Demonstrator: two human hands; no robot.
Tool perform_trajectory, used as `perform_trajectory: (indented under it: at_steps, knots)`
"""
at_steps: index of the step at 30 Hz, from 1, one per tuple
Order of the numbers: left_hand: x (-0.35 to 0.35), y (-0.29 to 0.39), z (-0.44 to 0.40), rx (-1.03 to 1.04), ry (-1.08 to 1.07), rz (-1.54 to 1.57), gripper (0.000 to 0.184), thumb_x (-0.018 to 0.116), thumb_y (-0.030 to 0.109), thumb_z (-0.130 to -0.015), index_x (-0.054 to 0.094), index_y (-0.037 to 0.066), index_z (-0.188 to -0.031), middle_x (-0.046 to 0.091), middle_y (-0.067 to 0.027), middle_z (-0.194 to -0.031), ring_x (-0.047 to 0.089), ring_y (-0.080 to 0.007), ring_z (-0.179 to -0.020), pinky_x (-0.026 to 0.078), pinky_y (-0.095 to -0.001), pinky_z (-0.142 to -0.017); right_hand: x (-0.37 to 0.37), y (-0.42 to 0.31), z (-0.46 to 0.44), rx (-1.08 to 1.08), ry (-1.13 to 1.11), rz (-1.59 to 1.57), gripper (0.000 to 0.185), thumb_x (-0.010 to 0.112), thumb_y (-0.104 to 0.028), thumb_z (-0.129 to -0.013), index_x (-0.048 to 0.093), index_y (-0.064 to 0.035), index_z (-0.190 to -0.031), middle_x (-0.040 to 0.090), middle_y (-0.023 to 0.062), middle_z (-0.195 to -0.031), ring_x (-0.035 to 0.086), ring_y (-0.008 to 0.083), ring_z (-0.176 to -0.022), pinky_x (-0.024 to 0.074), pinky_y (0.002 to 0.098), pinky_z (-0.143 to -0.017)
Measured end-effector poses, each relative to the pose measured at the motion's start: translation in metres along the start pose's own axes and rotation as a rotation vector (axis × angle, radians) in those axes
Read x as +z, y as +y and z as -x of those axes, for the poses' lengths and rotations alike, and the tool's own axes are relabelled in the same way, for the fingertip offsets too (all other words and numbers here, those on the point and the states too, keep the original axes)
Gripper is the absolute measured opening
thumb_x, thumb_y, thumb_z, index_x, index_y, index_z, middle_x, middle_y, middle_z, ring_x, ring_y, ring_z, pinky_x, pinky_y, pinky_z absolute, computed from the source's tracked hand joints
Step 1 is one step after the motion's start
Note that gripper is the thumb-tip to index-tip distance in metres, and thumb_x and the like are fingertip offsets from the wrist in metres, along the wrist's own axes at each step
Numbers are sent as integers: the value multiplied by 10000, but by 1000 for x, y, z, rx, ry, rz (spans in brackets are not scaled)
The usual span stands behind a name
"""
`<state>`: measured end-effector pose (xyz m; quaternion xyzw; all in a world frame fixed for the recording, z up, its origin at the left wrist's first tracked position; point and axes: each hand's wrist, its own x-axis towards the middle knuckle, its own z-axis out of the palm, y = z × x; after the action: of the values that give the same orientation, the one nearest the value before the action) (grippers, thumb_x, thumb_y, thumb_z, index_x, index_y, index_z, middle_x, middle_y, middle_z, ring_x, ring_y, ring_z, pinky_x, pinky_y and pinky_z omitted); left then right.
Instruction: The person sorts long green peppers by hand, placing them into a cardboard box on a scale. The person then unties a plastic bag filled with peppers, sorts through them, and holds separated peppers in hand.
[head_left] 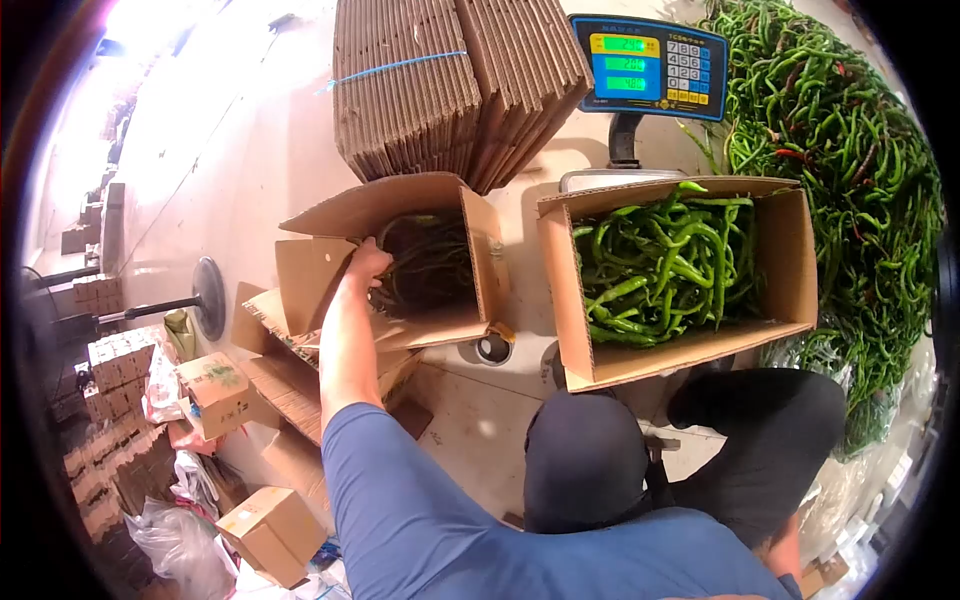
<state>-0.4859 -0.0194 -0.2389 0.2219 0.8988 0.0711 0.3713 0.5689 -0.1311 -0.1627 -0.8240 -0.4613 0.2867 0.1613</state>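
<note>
My left hand is at the left wall of an open cardboard box, its fingers bent over the edge and partly hidden inside. Dark, shaded green chili peppers lie in that box. To the right, a second open cardboard box is heaped with bright green chili peppers. It stands at the scale, whose green display is lit. Of my right arm only a bit of bare skin shows beyond my knee at the lower right; the right hand itself is out of sight.
Flattened cardboard boxes tied with blue string stand behind the boxes. A large pile of green chilies spreads along the right. At left are a round-based stand, small cartons and plastic bags.
</note>
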Motion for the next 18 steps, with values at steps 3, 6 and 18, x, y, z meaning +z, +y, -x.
perform_trajectory:
  at_steps: [3,6,18]
  knots:
    - [-13,8,19,58,8,-95,371,624,158,-845,591,19,-1187,652,-227,-1136,662,-359,-1001,534,-415,-780,2,-4,4,10,-1,17,216,480,-152,-944,575,-4,-819,573,-23,-760,493,131,-700,423,314,-645]
    - [-10,-63,-51,140,118,-330,297,603,188,-837,668,22,-1074,671,-234,-1076,671,-352,-981,528,-432,-817,6,-8,6,10,2,25,214,481,-151,-943,581,-3,-824,577,-18,-758,499,136,-701,427,319,-647]
    - [-17,-68,-45,418,-95,-434,691,551,363,-973,261,83,-1534,314,-215,-1549,383,-389,-1375,411,-484,-1070,51,-6,19,-102,90,-236,210,485,-148,-939,603,0,-847,596,1,-750,520,153,-705,442,336,-652]
